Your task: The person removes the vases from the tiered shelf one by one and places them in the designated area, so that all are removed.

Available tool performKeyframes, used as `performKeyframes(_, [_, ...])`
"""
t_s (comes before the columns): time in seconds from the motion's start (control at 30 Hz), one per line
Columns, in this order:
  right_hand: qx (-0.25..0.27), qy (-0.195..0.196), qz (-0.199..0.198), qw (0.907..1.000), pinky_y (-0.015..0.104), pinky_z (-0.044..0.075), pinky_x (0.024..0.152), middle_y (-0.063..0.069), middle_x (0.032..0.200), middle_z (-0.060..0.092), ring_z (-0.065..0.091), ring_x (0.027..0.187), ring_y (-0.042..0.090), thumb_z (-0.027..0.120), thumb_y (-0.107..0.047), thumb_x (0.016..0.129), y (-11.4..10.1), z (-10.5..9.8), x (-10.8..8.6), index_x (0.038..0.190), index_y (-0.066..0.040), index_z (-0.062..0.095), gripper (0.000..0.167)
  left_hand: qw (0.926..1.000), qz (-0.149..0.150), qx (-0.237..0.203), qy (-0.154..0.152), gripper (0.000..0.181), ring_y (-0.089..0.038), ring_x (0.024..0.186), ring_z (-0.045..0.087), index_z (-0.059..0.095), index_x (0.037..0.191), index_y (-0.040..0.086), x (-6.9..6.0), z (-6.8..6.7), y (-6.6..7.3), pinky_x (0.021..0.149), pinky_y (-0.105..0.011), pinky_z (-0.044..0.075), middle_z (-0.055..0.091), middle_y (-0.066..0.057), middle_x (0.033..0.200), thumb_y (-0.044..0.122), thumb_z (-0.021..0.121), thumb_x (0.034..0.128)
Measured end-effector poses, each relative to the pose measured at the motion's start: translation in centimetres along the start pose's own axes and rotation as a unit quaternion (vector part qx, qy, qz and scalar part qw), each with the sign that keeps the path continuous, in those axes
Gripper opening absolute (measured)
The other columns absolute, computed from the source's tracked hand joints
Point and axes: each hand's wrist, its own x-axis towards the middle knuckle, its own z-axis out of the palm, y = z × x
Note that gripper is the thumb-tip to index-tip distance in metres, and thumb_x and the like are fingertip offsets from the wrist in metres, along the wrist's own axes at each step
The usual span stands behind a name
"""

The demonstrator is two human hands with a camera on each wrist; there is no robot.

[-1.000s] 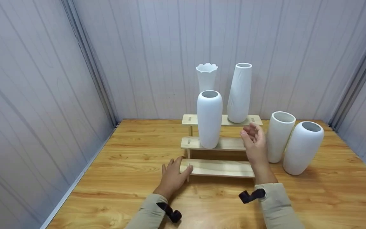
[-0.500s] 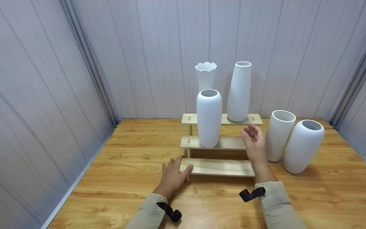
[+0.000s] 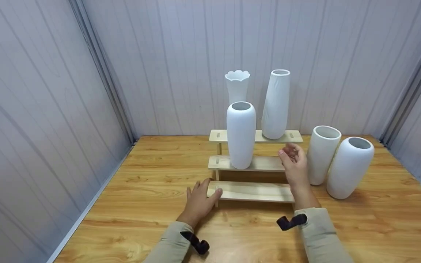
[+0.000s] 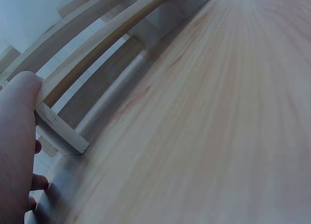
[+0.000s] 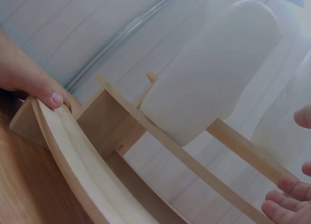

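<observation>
My left hand (image 3: pixel 199 201) grips the left end of the lowest board of a three-tier wooden display stand (image 3: pixel 254 191). Its thumb lies on top, and the index finger is at the far edge. Loosely bent and holding nothing, my right hand (image 3: pixel 295 166) hovers beside the right end of the middle board, hiding it. On that board's left part stands a rounded white vase (image 3: pixel 241 138). The top board carries a tall tapering white vase (image 3: pixel 276 106) and a scallop-rimmed vase (image 3: pixel 237 87), partly hidden. In the right wrist view, curled fingers (image 5: pixel 291 195) show at the right edge.
Right of the stand, close beside my right hand, a straight-sided white vase (image 3: pixel 322 157) and a rounded white vase (image 3: pixel 350 170) stand on the wooden table (image 3: pixel 152 204). A panelled wall (image 3: pixel 181 65) rises behind the table.
The head view shifts very slightly. Both hands, the stand and the vases keep their places.
</observation>
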Motion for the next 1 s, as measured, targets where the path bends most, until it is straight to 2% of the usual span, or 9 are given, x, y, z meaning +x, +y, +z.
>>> performKeyframes(0.37, [-0.002, 0.016, 0.018, 0.9997, 0.018, 0.046, 0.085, 0.024, 0.134, 0.05, 0.05, 0.109, 0.015, 0.06, -0.012, 0.1, -0.13, -0.38, 0.23, 0.14, 0.005, 0.043, 0.046, 1.0, 0.001, -0.006, -0.001, 0.079, -0.041, 0.15, 0.025, 0.042, 0.153, 0.01, -0.04, -0.17, 0.21, 0.118, -0.067, -0.004, 0.047, -0.008, 0.154, 0.067, 0.045, 0.0982])
performKeyframes(0.63, [-0.015, 0.011, 0.028, 0.9994, 0.019, 0.046, 0.087, 0.02, 0.135, 0.051, 0.05, 0.112, 0.016, 0.059, -0.016, 0.101, -0.02, -0.63, 0.35, 0.142, 0.003, 0.041, 0.048, 1.0, 0.0, -0.006, 0.001, 0.078, -0.042, 0.149, 0.025, 0.043, 0.152, 0.01, -0.18, -0.18, 0.24, 0.117, -0.067, -0.002, 0.047, -0.01, 0.154, 0.066, 0.046, 0.0979])
performKeyframes(1.0, [-0.007, -0.037, 0.006, 0.9993, 0.019, 0.045, 0.094, 0.022, 0.138, 0.048, 0.049, 0.121, 0.022, 0.059, -0.016, 0.102, 0.06, -0.07, -0.13, 0.147, 0.003, 0.037, 0.054, 1.0, -0.003, -0.002, 0.005, 0.077, -0.043, 0.148, 0.027, 0.045, 0.151, 0.01, 0.04, -0.09, 0.2, 0.118, -0.068, -0.001, 0.048, -0.012, 0.153, 0.066, 0.048, 0.097])
